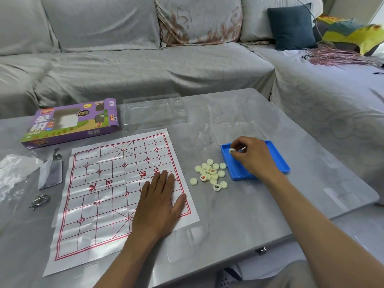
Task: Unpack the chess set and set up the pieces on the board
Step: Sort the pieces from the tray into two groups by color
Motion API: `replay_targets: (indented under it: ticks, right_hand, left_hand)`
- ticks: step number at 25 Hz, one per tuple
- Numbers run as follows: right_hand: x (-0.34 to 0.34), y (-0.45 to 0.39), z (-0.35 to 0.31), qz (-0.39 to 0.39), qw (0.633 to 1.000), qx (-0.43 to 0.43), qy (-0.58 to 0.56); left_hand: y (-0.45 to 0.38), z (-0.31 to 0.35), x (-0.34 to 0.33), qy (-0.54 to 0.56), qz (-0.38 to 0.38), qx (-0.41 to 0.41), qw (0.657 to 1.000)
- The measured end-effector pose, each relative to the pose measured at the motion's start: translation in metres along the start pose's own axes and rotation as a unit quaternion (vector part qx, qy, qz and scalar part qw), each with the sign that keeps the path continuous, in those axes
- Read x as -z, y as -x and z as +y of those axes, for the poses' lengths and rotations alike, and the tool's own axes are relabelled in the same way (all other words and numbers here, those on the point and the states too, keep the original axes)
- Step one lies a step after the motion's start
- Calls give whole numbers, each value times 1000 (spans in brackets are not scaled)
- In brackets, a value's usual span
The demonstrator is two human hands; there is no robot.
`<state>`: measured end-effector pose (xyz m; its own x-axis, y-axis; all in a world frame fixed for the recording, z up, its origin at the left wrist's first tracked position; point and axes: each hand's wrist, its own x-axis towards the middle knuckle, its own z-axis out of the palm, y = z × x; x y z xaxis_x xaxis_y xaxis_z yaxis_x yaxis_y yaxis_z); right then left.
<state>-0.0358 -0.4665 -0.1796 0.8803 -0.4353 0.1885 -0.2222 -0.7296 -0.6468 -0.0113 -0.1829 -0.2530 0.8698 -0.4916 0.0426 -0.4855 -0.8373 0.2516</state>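
Observation:
A white paper chess board (pixel 108 196) with red grid lines lies flat on the grey table. My left hand (pixel 160 202) rests palm down on its right side, fingers spread. To the right of the board sits a pile of several cream round pieces (pixel 211 173), some showing red or black characters. Beyond them lies a blue tray (pixel 278 161). My right hand (pixel 252 156) is over the tray, its fingertips pinched on one cream piece (pixel 231 150).
The purple chess box (pixel 70 123) lies at the back left, a clear plastic lid (pixel 154 112) beside it, another clear cover (pixel 236 129) behind the tray. Metal ring puzzles (pixel 39 201) and plastic bags (pixel 12 175) lie at the left. A grey sofa (pixel 145 65) stands behind.

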Motion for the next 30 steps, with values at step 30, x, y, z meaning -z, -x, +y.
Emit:
replay_targets:
  ticks: [30]
  right_hand:
    - [-7, -17, 42, -13, 983, -41, 181]
  left_hand:
    - [1, 1, 1, -4, -4, -1, 1000]
